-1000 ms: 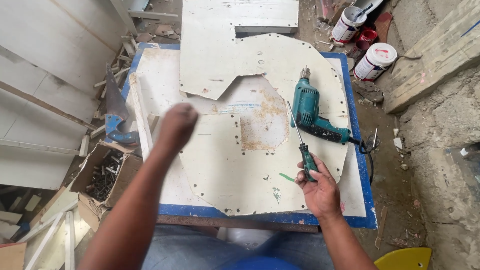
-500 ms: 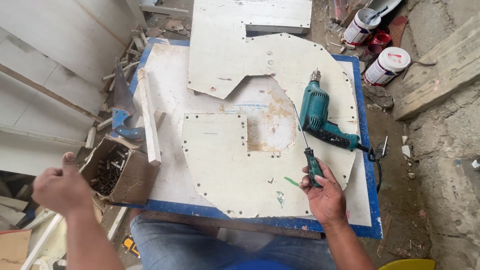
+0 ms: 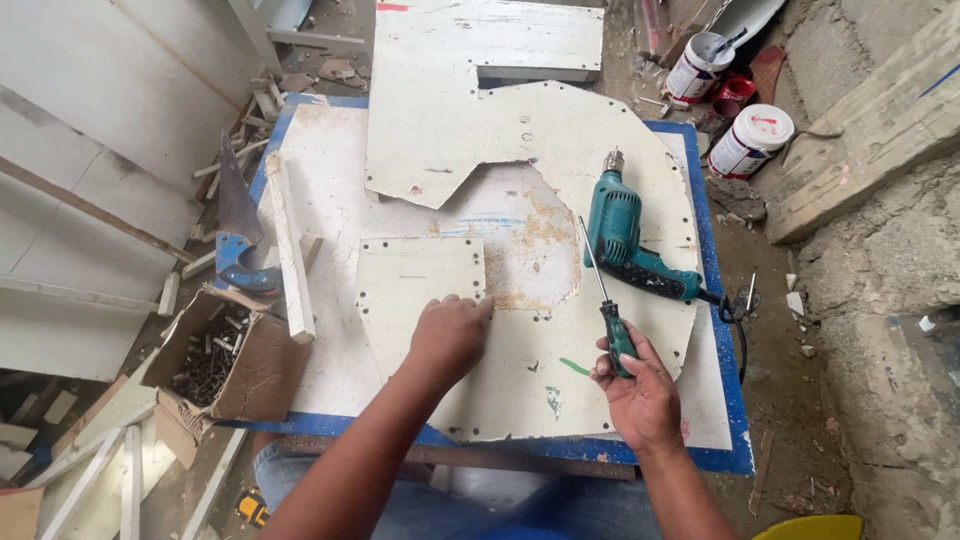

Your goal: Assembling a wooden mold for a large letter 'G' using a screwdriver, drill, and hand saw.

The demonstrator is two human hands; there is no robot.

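An open brown cardboard box (image 3: 225,365) sits at the lower left, just beside the blue-edged table (image 3: 722,400), its flaps torn and spread, and it is filled with dark screws. At the upper right, on the ground, stand two white paint buckets with red label marks: one (image 3: 750,140) closed by a white lid, the other (image 3: 697,66) farther back, open, its wrap-around label white with a red and dark band.

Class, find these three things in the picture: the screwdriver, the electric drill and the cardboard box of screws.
screwdriver (image 3: 617,335), head view, on its green handle.
electric drill (image 3: 617,225), head view, on its teal body.
cardboard box of screws (image 3: 262,372), head view, on its right flap.
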